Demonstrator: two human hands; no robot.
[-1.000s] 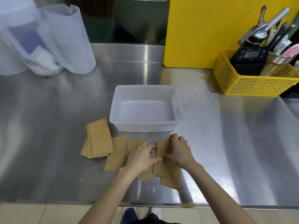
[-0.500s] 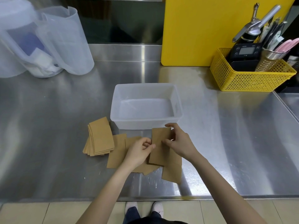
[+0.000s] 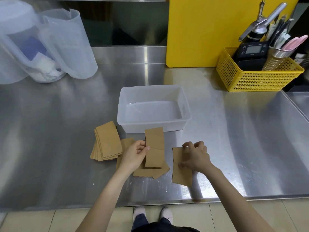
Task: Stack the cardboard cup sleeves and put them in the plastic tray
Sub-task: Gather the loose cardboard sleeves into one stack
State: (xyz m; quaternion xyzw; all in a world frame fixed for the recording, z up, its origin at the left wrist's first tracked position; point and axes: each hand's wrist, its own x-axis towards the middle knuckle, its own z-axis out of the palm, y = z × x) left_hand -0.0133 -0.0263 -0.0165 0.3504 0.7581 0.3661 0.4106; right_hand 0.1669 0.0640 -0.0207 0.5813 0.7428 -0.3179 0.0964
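A clear plastic tray (image 3: 184, 102) stands in the middle of the steel counter with nothing in it. Left of its front corner lies a stack of brown cardboard sleeves (image 3: 107, 145). My left hand (image 3: 133, 156) pinches one flat sleeve (image 3: 154, 146) by its left edge and holds it upright in front of the tray. Under it lie a few loose sleeves (image 3: 150, 172). My right hand (image 3: 195, 156) rests with bent fingers on another sleeve (image 3: 180, 174) lying flat on the counter to the right.
Translucent plastic jugs (image 3: 66, 46) stand at the back left. A yellow board (image 3: 200, 30) leans against the back wall. A yellow basket (image 3: 257, 77) with a scale and utensils sits at the back right. The counter's front edge (image 3: 150, 202) runs below my forearms.
My hands have parted. The left hand has lifted one sleeve upright, while the right hand has let go of it and moved right onto another sleeve on the counter.
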